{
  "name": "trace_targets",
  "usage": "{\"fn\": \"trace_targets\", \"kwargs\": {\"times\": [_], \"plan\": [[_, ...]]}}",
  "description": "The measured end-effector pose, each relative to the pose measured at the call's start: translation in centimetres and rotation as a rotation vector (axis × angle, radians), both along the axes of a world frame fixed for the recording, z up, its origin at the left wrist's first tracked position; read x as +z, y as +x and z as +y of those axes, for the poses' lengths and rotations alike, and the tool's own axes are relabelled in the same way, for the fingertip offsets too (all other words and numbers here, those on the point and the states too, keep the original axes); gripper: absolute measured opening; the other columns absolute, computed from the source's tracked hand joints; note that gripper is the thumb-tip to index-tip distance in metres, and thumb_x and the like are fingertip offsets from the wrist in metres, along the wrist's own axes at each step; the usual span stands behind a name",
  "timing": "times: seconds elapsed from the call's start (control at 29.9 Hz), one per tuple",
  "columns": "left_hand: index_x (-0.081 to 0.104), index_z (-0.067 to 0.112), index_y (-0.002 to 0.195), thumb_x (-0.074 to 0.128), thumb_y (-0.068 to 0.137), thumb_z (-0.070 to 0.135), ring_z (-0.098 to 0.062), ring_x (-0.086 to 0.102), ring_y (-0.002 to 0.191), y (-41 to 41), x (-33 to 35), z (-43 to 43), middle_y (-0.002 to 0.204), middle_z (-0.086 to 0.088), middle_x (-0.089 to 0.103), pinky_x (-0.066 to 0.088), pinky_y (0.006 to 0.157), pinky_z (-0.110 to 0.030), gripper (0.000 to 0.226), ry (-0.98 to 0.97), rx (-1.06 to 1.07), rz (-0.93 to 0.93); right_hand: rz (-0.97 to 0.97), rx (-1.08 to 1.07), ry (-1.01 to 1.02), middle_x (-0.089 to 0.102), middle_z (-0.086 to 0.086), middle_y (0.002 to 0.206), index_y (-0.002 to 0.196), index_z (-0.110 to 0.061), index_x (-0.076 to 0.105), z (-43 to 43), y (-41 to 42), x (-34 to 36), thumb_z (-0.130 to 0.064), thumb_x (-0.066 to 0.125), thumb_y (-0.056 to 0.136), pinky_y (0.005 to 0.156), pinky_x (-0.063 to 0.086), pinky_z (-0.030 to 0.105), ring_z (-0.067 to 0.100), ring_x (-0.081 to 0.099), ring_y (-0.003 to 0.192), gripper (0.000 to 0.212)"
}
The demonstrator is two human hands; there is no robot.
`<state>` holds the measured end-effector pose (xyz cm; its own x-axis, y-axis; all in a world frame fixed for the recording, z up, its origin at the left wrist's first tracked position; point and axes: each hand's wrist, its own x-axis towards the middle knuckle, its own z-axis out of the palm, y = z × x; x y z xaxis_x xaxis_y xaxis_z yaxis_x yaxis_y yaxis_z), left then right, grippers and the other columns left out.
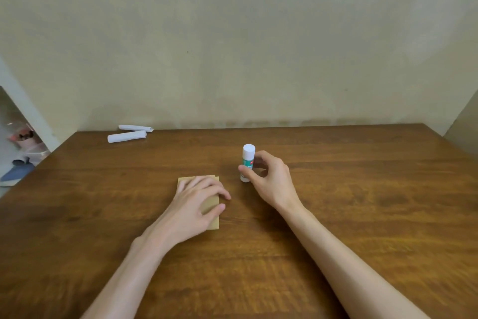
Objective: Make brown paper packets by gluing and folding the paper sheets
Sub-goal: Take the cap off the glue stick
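Note:
A folded brown paper packet [212,217] lies flat on the wooden table [362,202], a little left of centre. My left hand [196,204] rests on top of it with the fingers spread, covering most of it. Just to the right stands a white glue stick [247,161] with a green label, upright and capped. My right hand [269,176] curls round its lower half, thumb in front and fingers behind.
Two white rolled paper pieces [128,135] lie at the table's far left edge by the beige wall. Beyond the table's left side, soft pink and blue items [20,158] sit lower down.

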<state>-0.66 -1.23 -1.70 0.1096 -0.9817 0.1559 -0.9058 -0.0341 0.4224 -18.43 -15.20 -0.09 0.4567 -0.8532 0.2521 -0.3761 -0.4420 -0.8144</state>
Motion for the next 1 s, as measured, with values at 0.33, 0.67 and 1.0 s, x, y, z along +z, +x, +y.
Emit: {"fn": "trace_targets", "kwargs": {"times": [0.33, 0.67, 1.0], "plan": [[0.05, 0.052, 0.135, 0.062, 0.102, 0.032, 0.005, 0.031, 0.137, 0.3, 0.2, 0.1, 0.14, 0.027, 0.04, 0.019, 0.119, -0.037, 0.04, -0.078, 0.035, 0.08, 0.02, 0.094, 0.041, 0.076, -0.015, 0.107, 0.119, -0.028, 0.072, 1.1, -4.5, 0.9, -0.044, 0.081, 0.091, 0.094, 0.056, 0.027, 0.0, 0.069, 0.103, 0.033], [0.066, 0.038, 0.127, 0.069, 0.089, 0.04, -0.014, 0.071, 0.107, -5.1, 3.1, -1.9, 0.119, 0.02, 0.071, 0.059, 0.086, -0.032, 0.038, -0.336, -0.009, 0.637, 0.05, 0.296, -0.102, 0.069, -0.011, 0.12, 0.135, -0.026, 0.065, 2.1, -5.8, -0.1, -0.034, 0.068, 0.102, 0.094, 0.057, 0.038, 0.008, 0.065, 0.109, 0.034], [0.051, 0.037, 0.115, 0.049, 0.103, 0.05, -0.007, 0.068, 0.101, -5.0, 2.1, -0.9, 0.109, 0.018, 0.066, 0.059, 0.075, -0.033, 0.018, -0.238, -0.05, 0.334, 0.118, 0.422, -0.19, 0.071, -0.006, 0.114, 0.135, -0.017, 0.063, 2.8, -6.0, -0.2, -0.028, 0.059, 0.109, 0.084, 0.051, 0.027, 0.007, 0.063, 0.095, 0.029]]}}
